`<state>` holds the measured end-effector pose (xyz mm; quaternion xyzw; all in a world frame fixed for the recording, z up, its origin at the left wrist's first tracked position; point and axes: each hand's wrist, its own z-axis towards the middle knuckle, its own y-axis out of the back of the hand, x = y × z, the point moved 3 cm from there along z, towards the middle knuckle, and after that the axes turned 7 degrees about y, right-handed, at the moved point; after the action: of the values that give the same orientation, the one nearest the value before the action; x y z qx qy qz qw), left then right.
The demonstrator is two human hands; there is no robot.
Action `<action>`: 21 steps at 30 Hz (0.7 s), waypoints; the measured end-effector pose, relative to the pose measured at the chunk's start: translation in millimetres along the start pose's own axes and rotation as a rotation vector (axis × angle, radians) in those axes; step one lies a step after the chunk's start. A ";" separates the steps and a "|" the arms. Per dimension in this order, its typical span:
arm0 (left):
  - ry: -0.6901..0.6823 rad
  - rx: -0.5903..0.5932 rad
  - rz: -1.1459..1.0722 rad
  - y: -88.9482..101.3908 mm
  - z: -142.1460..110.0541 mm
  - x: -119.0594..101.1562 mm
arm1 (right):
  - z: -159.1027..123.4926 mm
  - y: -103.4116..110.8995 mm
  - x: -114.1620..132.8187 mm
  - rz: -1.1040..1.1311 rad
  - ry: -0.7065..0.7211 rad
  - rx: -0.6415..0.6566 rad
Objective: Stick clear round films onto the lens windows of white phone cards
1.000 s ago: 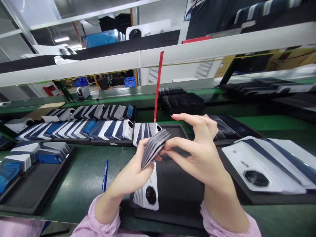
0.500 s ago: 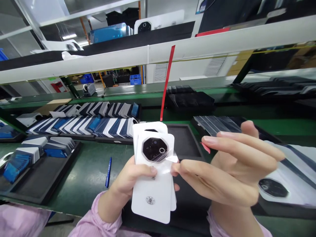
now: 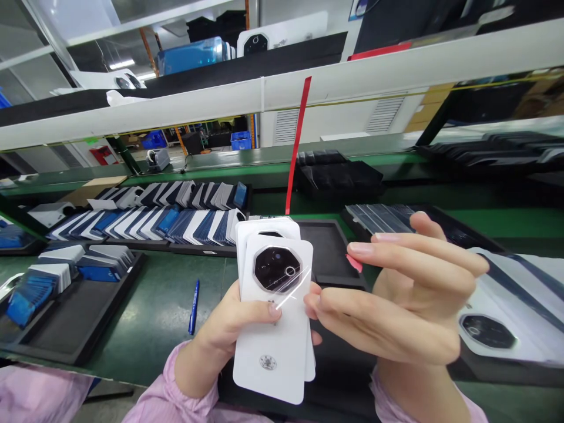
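Observation:
My left hand (image 3: pixel 229 320) grips a small stack of white phone back covers, with its thumb pressed on the front one. That front phone back cover (image 3: pixel 286 343) has a black octagonal camera area (image 3: pixel 277 268) near its top and a round printed mark low down. A clear film (image 3: pixel 294 289) with a bright crease lies slanting below the camera area. At the cover's right edge, my right hand (image 3: pixel 396 305) pinches the film between thumb and a finger, though the gripped corner is mostly hidden. A small red piece of tape (image 3: pixel 354 263) clings to another fingertip of that hand.
Trays of upright white and blue covers (image 3: pixel 145 226) stand at the back left. A partly filled black tray (image 3: pixel 66 323) and a blue pen (image 3: pixel 194 307) lie left. Large white covers (image 3: pixel 520 311) are at right. A red strip (image 3: pixel 298 147) hangs from the shelf rail.
The film's raised, wrinkled corner by the right fingers now looks flatter against the cover. My right hand's upper fingers, with the red tape, have shifted slightly left.

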<state>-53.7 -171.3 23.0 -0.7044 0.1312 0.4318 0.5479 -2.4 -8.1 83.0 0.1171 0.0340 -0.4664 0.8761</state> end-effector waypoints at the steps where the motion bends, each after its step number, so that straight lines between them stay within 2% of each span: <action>1: -0.003 0.014 0.012 0.5 0.0 -0.2 | -0.1 0.0 -0.3 0.000 -0.003 0.005; 6: -0.033 0.067 0.052 -0.8 -0.6 -0.9 | 1.0 -0.1 -0.1 -0.004 0.007 0.029; 11: -0.051 -0.025 0.049 -1.5 0.0 1.9 | 2.6 0.6 1.6 0.004 0.024 0.035; 21: 0.015 -0.041 -0.007 8.0 1.5 8.6 | 5.0 -2.0 -5.8 -0.048 -0.020 0.141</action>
<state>-54.5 -170.4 11.3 -0.7191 0.1238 0.4275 0.5337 -7.5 -5.7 88.4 0.1732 -0.0049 -0.4895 0.8546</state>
